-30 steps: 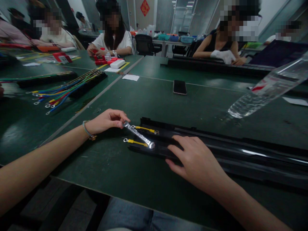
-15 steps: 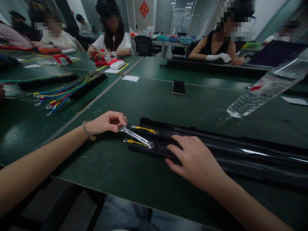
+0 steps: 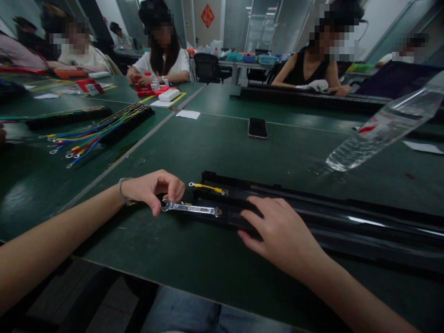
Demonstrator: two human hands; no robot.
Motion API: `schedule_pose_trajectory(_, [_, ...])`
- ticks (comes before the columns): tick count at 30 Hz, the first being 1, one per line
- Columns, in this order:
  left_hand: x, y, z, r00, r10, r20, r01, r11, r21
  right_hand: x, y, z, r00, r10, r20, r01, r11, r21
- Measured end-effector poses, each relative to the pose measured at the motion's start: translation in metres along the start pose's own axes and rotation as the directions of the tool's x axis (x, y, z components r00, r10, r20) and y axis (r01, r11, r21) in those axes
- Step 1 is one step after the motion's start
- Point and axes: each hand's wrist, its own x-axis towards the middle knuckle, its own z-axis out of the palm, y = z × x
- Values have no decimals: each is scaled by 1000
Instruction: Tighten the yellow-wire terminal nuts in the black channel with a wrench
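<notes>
My left hand [image 3: 152, 188] pinches the free end of a small silver wrench [image 3: 190, 208]. The wrench lies almost level, its far end seated on the near left end of a long black rail [image 3: 312, 217] on the green table [image 3: 215, 152]. A yellow-sleeved wire [image 3: 207, 187] with a ring terminal sticks out of the rail's far left end. A second yellow wire is mostly hidden under the wrench. My right hand [image 3: 280, 236] rests on the rail with fingers flat and spread, holding it down.
A black phone [image 3: 257, 127] lies beyond the rail. A clear water bottle [image 3: 381, 127] stands at the right. A bundle of coloured wires [image 3: 86, 136] sits at the left. Several people sit across the tables.
My left hand has swung the wrench's free end toward me, from pointing up-left to nearly level. The right hand has stayed on the rail.
</notes>
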Motion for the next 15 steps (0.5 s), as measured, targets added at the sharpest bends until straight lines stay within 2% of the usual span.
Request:
schedule_pose_trajectory(6, [-1, -2, -2, 999, -1, -47, 1, 1000, -15, 0, 0, 0, 1000, 4, 24, -4, 1000, 1])
schedule_pose_trajectory(12, [-2, -7, -9, 978, 71, -196, -70, 997, 13, 1, 0, 0, 1000, 6, 13, -6, 1000, 2])
schedule_pose_trajectory(15, [-4, -11, -13, 961, 73, -268, -56, 996, 71, 0, 0, 0, 1000, 6, 14, -7, 1000, 3])
